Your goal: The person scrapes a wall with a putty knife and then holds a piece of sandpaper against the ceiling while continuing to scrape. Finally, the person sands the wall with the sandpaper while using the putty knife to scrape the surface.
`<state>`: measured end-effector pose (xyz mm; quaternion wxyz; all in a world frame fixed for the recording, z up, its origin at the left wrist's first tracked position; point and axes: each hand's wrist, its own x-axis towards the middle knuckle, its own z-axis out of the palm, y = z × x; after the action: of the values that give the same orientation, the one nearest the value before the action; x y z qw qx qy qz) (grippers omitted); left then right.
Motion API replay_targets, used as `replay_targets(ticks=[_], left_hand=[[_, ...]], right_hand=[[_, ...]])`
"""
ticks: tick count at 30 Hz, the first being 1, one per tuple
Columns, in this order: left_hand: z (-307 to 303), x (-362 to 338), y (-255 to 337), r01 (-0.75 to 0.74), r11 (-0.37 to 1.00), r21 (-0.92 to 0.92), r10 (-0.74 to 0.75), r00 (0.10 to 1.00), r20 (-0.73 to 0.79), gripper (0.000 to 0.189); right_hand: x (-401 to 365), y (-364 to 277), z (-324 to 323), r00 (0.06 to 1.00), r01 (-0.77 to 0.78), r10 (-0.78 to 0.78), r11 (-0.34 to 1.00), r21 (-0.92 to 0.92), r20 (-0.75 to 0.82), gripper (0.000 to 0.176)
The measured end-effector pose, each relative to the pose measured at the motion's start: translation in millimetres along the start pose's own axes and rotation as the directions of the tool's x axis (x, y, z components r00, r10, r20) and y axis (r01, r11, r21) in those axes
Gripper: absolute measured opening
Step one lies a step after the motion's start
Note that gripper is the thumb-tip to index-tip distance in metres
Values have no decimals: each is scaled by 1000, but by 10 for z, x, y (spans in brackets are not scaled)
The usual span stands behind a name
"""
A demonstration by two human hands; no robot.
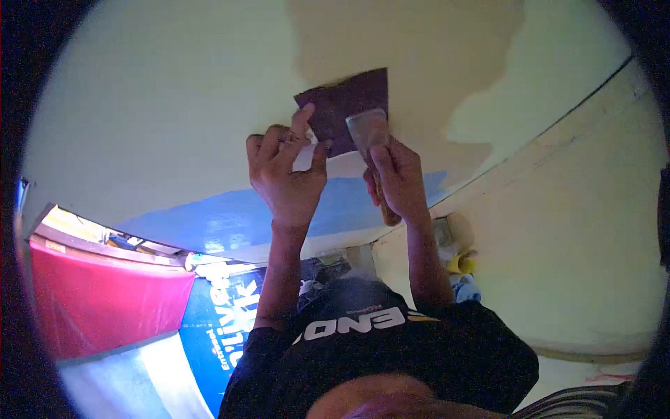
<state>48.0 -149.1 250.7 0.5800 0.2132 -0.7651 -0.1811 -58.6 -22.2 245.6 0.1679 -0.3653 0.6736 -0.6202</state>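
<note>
My left hand (pixel 287 171) holds a dark, thin, four-sided sheet (pixel 338 105) by its left side, with the index finger at the edge and the thumb near a lower corner. The other fingers of that hand are bent. In my right hand (pixel 401 174) is a putty knife (pixel 368 129), its thumb pressed near the blade and the wooden handle running down through the fist. The knife's blade overlaps the lower right part of the sheet. Both hands are raised in front of a pale surface (pixel 174 105) with a beige patch (pixel 405 42) and a blue strip (pixel 244 213).
A cream wall (pixel 558 244) meets the pale surface along a corner line on the right. At the left hang a red cloth (pixel 105 293) and a blue banner (pixel 209 321) with white letters. Yellow (pixel 460 262) and blue (pixel 464 288) items lie behind my right forearm.
</note>
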Motion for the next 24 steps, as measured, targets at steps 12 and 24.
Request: replay_targets(ticks=[12,24], left_hand=[[-13,-18,-12,22,999,-36,-24,998,-55,49],[-4,-51,-36,-7,1000,-10,7,999,-46,47]], right_hand=[[-261,280,-185,986,-159,157,986,45,51,47],[-303,104,-131,907,-339,11,615,712,422,57]])
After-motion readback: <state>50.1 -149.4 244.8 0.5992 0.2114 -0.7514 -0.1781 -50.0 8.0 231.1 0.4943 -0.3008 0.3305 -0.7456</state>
